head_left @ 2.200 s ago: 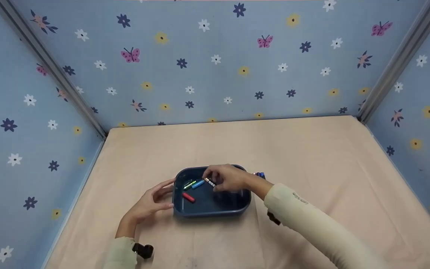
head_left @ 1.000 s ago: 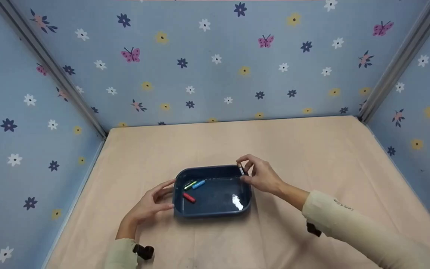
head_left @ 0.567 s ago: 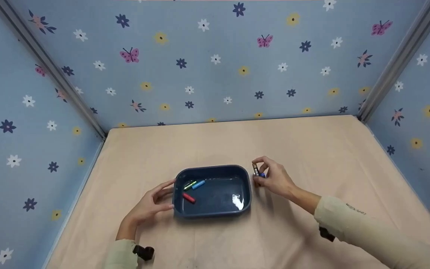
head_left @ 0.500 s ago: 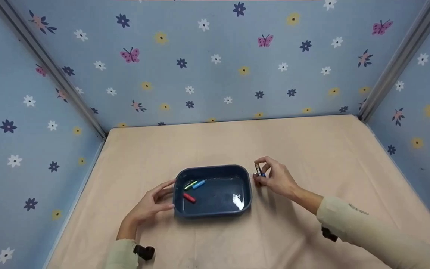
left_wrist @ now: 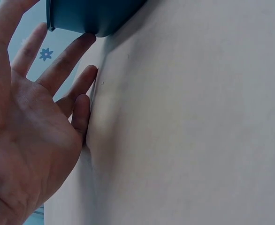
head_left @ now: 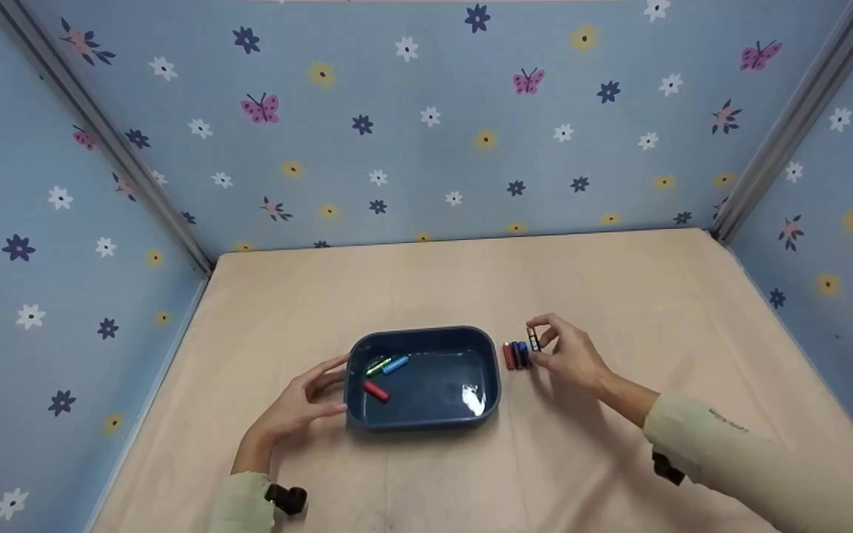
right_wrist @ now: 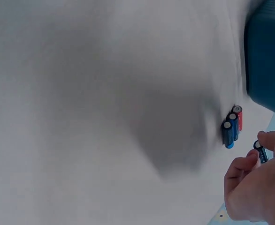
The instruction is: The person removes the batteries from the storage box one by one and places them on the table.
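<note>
A dark blue tray (head_left: 421,424) holds a red battery (head_left: 376,391), a light blue one (head_left: 395,364) and a green one (head_left: 378,366) in its left part. My left hand (head_left: 292,407) touches the tray's left side with spread, fairly straight fingers; in the left wrist view the hand (left_wrist: 34,117) has its fingertips at the tray (left_wrist: 81,16). Right of the tray, a red battery (head_left: 509,356) and two blue ones (right_wrist: 228,133) lie side by side. My right hand (head_left: 571,355) pinches a black battery with a copper end (head_left: 534,340) just right of that row.
A pale cloth (head_left: 426,289) covers the table. Blue flowered panels (head_left: 426,148) stand at the back and both sides, with grey posts (head_left: 789,118) in the corners. Each wrist carries a small black camera (head_left: 286,499).
My right hand has moved from above the tray out to the right with the black battery, past the row of batteries, which now shows. My left hand stays at the tray.
</note>
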A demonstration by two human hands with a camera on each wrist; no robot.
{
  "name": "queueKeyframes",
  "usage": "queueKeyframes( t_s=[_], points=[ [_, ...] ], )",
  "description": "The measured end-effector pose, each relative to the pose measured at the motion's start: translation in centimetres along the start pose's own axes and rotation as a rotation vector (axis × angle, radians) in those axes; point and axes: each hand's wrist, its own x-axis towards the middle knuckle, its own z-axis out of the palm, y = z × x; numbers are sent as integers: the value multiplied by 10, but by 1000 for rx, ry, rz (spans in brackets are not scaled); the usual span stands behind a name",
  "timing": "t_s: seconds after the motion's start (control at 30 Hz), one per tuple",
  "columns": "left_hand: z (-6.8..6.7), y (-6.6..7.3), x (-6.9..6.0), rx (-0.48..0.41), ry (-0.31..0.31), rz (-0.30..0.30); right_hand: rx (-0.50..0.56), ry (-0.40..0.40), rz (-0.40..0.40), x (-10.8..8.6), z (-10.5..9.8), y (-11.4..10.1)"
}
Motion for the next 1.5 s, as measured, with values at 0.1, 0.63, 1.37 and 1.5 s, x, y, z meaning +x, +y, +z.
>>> queueKeyframes(
  t_s=[0.1,0.63,1.37,1.5],
  points=[
    [1,0,1,-3,-4,-2,46,-21,30,2,-1,7],
    [1,0,2,-8,-16,8,39,-96,85,7,2,33],
    [-1,-1,-1,8,-9,24,-17,-216,87,13,6,32],
    [-1,-3,-2,14,-13,24,-17,-226,74,14,6,34]
  ],
)
